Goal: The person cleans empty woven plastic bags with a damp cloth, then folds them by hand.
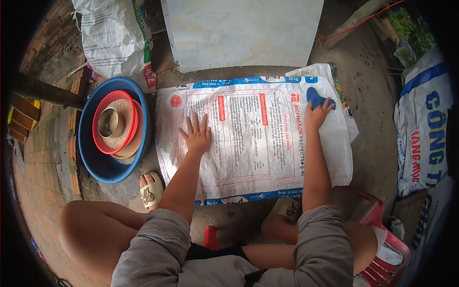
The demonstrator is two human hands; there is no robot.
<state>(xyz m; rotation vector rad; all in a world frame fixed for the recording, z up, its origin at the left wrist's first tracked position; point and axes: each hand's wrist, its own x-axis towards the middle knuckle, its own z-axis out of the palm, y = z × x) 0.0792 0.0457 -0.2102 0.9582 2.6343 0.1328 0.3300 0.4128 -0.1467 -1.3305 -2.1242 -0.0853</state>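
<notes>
A white printed feed sack lies flat in front of me, with blue bands along its long edges. My left hand rests palm down on its left part, fingers spread and holding nothing. Near the sack's upper right corner, my right hand presses on a crumpled blue cloth. The thumb and some fingers sit over the cloth's lower edge, and part of it sticks out beyond them. Whatever lies under the right palm is hidden.
To the left stands a blue basin holding a red basin with pale grains and a metal ring-like container. A pale board is at the back. More sacks lie around. A red plastic chair is at lower right.
</notes>
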